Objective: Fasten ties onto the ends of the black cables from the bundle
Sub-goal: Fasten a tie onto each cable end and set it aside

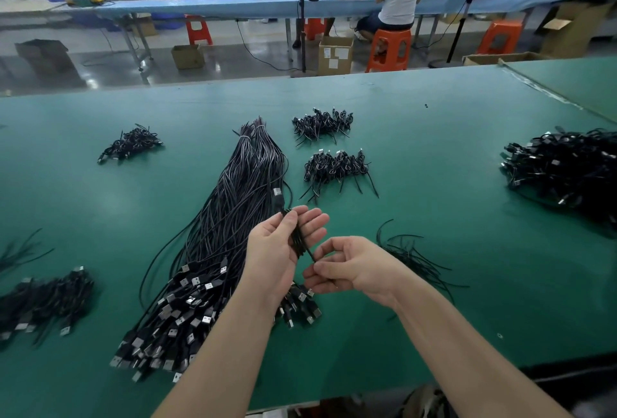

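- The green bench [434, 157] carries everything; the long bundle [233, 217] of black cables runs away from the left fingers to its far tip, plug ends fanned out under both wrists.
- Big heap of finished coils [564, 170] lies well off beyond the right fingers; smaller tied lots [337, 167], [322, 125] sit past the left fingertips, another lot [132, 144] far to their left, a blurred pile [43, 297] at the bench's left edge.
- Loose ties [410, 257] sprawl just beyond the right knuckles, within easy reach.
- Left hand [283, 247] is half open, palm up, thumb pressing a folded cable [297, 237] across the straightish fingers; its plug [277, 195] pokes out past the fingertips.
- Right hand [347, 267] is curled, thumb and forefinger pinching a thin black strand that looks like a tie [310, 254], leading to the folded cable.
- Risks, as I judge it: the thumb alone holds the loops, so a tug on the tie could let them spring apart; the tie may slip from the pinch; black on black makes it easy to miss a loop.
- Nothing blocks the hands, though the plug ends below could snag a dangling tail.
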`<action>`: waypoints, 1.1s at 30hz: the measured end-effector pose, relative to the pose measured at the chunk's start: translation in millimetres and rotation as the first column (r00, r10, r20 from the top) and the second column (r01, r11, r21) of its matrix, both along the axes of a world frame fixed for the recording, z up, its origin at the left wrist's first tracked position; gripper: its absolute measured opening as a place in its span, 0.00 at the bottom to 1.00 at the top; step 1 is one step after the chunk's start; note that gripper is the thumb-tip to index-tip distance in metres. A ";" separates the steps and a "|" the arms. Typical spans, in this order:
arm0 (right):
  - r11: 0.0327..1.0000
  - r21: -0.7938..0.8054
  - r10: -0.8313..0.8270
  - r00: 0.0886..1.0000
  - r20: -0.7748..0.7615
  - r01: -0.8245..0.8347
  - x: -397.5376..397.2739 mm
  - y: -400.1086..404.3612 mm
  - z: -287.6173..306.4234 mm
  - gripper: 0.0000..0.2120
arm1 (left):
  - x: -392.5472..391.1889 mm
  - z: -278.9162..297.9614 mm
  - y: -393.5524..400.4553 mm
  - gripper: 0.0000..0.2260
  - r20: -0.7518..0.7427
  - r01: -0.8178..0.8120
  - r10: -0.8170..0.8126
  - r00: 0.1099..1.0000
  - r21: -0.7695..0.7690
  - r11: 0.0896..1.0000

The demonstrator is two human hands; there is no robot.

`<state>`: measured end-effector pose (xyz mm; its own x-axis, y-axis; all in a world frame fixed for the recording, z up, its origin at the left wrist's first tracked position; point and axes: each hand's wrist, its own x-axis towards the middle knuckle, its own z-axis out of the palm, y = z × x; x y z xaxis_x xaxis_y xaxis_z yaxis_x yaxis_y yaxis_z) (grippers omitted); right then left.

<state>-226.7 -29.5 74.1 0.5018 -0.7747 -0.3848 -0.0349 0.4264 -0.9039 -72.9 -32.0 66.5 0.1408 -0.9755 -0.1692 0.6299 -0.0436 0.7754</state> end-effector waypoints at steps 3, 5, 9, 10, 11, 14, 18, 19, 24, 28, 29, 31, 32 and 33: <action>0.998 0.047 0.027 0.999 0.019 -0.028 -4.3 -2.1 -1.5 0.15 | 0.3 -0.4 2.9 0.10 0.051 0.034 -0.034 0.998 -0.015 0.999; 0.996 0.071 0.054 0.998 0.032 -0.056 -3.7 -2.5 -2.0 0.20 | 0.3 1.0 3.8 0.10 0.064 0.048 -0.046 0.997 -0.032 0.998; 0.993 0.080 0.068 0.975 0.210 -0.087 0.6 -6.3 -2.0 0.24 | -4.6 3.6 7.4 0.11 0.120 0.118 -0.114 0.986 -0.028 0.993; 0.995 0.069 0.056 0.969 0.241 -0.074 2.4 -7.7 -1.7 0.23 | -6.3 3.1 9.7 0.11 0.142 0.152 -0.146 0.979 -0.031 0.988; 0.997 0.042 0.046 0.969 0.243 -0.058 4.4 -9.1 -1.2 0.22 | -7.5 2.2 11.9 0.12 0.174 0.190 -0.182 0.968 -0.034 0.981; 0.997 -0.076 0.042 0.985 0.166 -0.030 7.9 -12.3 -0.6 0.17 | -6.6 1.3 15.8 0.12 0.222 0.289 -0.270 0.937 -0.057 0.956; 0.981 -0.194 -0.019 1.000 0.019 0.022 6.8 -11.9 -0.6 0.14 | -3.2 -1.2 13.4 0.10 0.201 0.328 -0.306 0.931 -0.089 0.940; 0.976 -0.217 -0.039 0.999 -0.001 0.038 7.4 -11.3 -1.0 0.13 | -2.7 -2.5 12.6 0.10 0.218 0.325 -0.299 0.929 -0.094 0.941; 0.941 -0.324 -0.152 0.979 -0.137 0.101 6.0 -14.2 -4.8 0.15 | 3.3 -3.4 9.0 0.12 0.428 0.309 -0.247 0.870 -0.082 0.947; 0.940 -0.339 -0.108 0.972 -0.209 0.032 0.7 -20.2 -8.0 0.14 | 7.7 -1.3 9.2 0.11 0.625 0.274 -0.220 0.749 0.010 0.962; 0.947 -0.320 -0.098 0.971 -0.218 0.024 0.8 -20.8 -9.5 0.13 | 8.9 -1.3 8.3 0.10 0.651 0.257 -0.219 0.727 0.037 0.966; 0.962 -0.273 -0.091 0.971 -0.219 0.028 1.5 -21.0 -13.6 0.09 | 12.3 -1.9 5.4 0.10 0.685 0.241 -0.236 0.689 0.090 0.966; 0.968 -0.248 -0.089 0.974 -0.207 0.036 2.0 -20.4 -15.9 0.07 | 13.7 -2.7 3.8 0.10 0.699 0.242 -0.251 0.670 0.114 0.964; 0.973 -0.227 -0.088 0.978 -0.188 0.044 2.9 -19.4 -18.5 0.05 | 14.5 -3.6 2.0 0.11 0.712 0.242 -0.263 0.651 0.134 0.961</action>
<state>-223.8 -48.9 55.6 0.3783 -0.8804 -0.2861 -0.1992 0.2244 -0.9539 -58.3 -30.0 62.8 -0.0224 -0.9889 -0.1469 -0.1590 -0.1416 0.9771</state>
